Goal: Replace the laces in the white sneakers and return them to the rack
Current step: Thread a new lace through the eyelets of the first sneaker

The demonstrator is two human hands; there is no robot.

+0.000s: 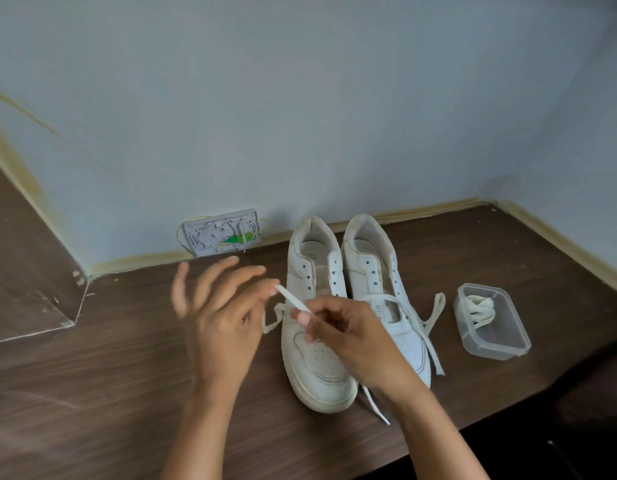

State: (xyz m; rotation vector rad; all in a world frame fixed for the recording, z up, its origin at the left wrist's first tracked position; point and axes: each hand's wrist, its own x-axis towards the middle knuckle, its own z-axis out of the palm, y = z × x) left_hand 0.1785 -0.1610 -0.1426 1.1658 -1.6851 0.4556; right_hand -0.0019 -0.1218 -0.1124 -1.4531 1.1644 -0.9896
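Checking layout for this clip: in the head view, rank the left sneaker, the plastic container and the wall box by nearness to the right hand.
From the right hand:
1. Left sneaker, directly beneath it.
2. Plastic container, off to its right.
3. Wall box, back-left at the wall.

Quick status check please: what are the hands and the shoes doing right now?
Right hand pinches lace; left hand open beside it. Both sneakers mostly unlaced. Spare laces in tub. Nothing blocking.

Both forearms are reaching forward, bare. The left hand is spreading its fingers loosely, forefinger tip touching a lace. The right hand is curling, its grip pinching that lace.
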